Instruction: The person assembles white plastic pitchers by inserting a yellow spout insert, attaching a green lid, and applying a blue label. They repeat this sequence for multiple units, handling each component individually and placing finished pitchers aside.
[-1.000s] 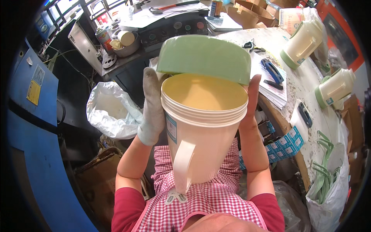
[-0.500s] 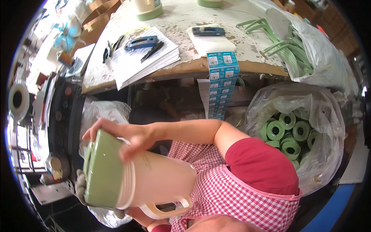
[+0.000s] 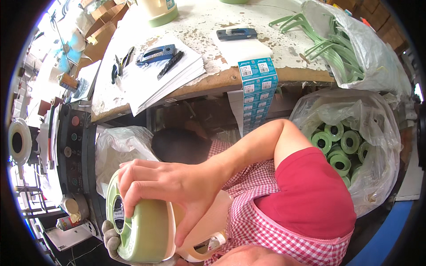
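A cream jug (image 3: 208,221) with a handle and a green end piece (image 3: 153,226) lies sideways in front of my apron. Its round green end faces left, showing a dark recessed centre with a small label. My bare right hand (image 3: 177,184) wraps over the green part, fingertips curled to the edge of the recess and thumb stretched down the side. From below, my left hand (image 3: 113,241), in a grey glove, grips the rim of the same end. Most of that hand is hidden behind the jug.
On the worn white table (image 3: 195,40) are blue cutters (image 3: 157,54) on papers, pliers (image 3: 117,68) and a hanging strip of blue labels (image 3: 257,88). Green handles (image 3: 337,48) spill from a white bag. Below, a clear bag (image 3: 381,164) holds several green round parts (image 3: 350,142).
The jug has dropped lower and turned, so its round end now shows. My right hand has moved down with it, its fingers now at the recess.
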`<state>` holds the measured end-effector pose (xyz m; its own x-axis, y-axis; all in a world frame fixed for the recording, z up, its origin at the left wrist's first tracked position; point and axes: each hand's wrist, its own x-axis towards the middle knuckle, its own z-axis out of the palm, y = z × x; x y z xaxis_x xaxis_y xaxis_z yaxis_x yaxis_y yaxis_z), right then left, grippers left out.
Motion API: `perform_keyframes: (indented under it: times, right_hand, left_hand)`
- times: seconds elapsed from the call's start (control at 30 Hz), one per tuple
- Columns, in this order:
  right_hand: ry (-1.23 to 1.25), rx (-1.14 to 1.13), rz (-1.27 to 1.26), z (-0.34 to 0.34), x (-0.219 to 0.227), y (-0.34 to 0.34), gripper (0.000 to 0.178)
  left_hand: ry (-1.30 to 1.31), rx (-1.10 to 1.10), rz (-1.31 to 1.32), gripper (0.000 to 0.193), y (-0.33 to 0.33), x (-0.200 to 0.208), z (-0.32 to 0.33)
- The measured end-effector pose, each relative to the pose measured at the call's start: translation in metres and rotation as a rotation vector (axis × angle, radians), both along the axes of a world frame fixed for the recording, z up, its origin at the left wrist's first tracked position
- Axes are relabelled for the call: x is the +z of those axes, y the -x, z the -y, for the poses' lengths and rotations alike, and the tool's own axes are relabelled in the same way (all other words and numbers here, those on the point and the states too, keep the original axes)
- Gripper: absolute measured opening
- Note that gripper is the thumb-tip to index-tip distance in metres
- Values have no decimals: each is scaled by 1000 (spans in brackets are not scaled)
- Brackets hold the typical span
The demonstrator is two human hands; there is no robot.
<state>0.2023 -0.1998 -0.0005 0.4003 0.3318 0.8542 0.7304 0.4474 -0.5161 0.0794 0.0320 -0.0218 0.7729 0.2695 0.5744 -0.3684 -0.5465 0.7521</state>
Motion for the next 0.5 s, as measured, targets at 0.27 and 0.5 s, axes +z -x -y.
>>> perform_keyframes:
  times: [0.27,0.5]
  right_hand:
    - [205,-212,-53,-6,-27,-22,75]
    - [409,-364,160,4,9,-26,74]
  left_hand:
    - [-167,17,-53,84,-26,10,22]
    - [135,-104,49,46,-71,-1,26]
